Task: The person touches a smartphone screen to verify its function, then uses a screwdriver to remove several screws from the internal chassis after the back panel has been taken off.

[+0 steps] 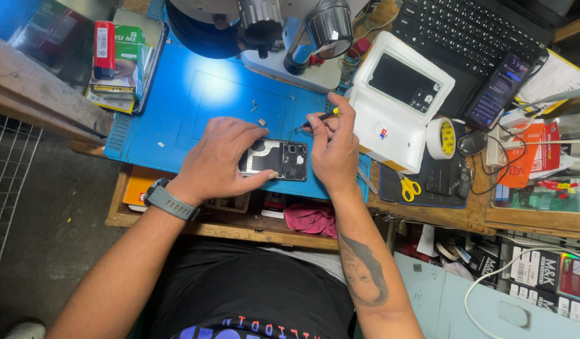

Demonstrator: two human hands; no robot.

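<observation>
An opened phone (278, 159) with its back removed lies on the blue work mat (195, 107). My left hand (219, 158) presses on the phone's left part, thumb along its lower edge. My right hand (334, 147) grips a thin screwdriver (320, 117) with a yellow and black shaft, its tip pointing left toward the phone's upper right corner. A few tiny loose parts (259, 115) lie on the mat just above my left hand.
A microscope (290, 31) stands over the mat's far edge. A white foam box (400, 103), tape roll (442, 138), yellow-handled scissors (409, 187), a lit phone (498, 91) and a black keyboard (466, 31) sit at right. A pink cloth (310, 220) lies below the mat.
</observation>
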